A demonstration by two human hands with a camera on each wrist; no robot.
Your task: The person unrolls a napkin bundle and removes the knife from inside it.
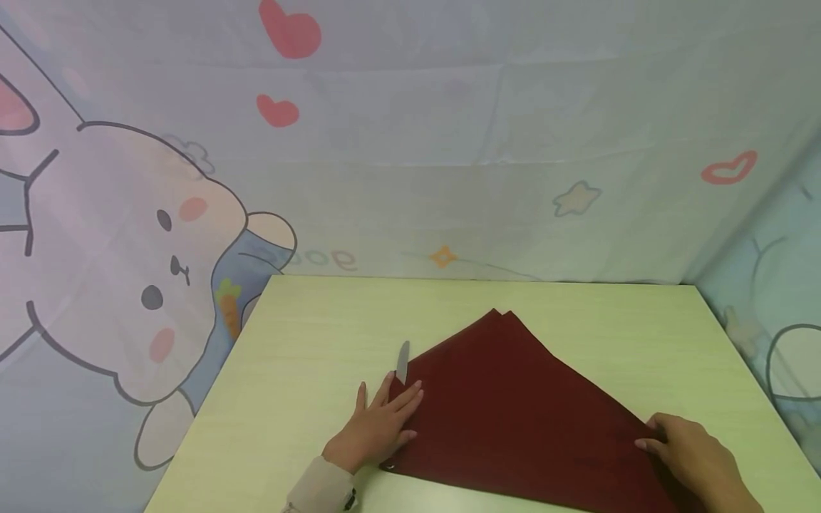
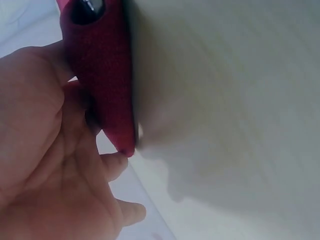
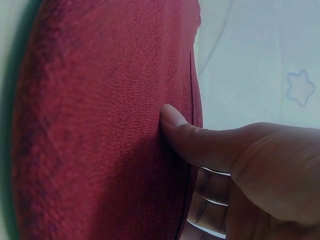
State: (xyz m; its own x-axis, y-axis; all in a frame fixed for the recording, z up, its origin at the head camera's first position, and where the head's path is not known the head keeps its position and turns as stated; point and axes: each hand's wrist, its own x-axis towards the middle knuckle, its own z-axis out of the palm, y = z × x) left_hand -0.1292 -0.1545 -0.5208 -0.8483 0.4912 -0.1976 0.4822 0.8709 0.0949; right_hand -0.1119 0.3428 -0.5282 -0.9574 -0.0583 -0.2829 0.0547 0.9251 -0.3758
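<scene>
Partly in right grip (image 1: 699, 456) — maroon cloth (image 1: 513, 406)

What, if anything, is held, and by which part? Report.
The right hand pinches the dark red cloth by its slanting right edge; the left hand rests spread on its left end.

- The silver blade (image 1: 403, 360), nearer the counter's (image 1: 321, 306) left edge, has its lower end hidden by the red cloth (image 1: 513, 406).
- Toward the counter's near right corner, the cloth runs out of the head view.
- That view's bottom cuts off the counter's near edge.
- The right hand's (image 1: 699, 452) fingertips are hidden behind the cloth.
- Inside the cloth's fold, a shiny piece (image 2: 91, 6) is too cropped to identify.
</scene>
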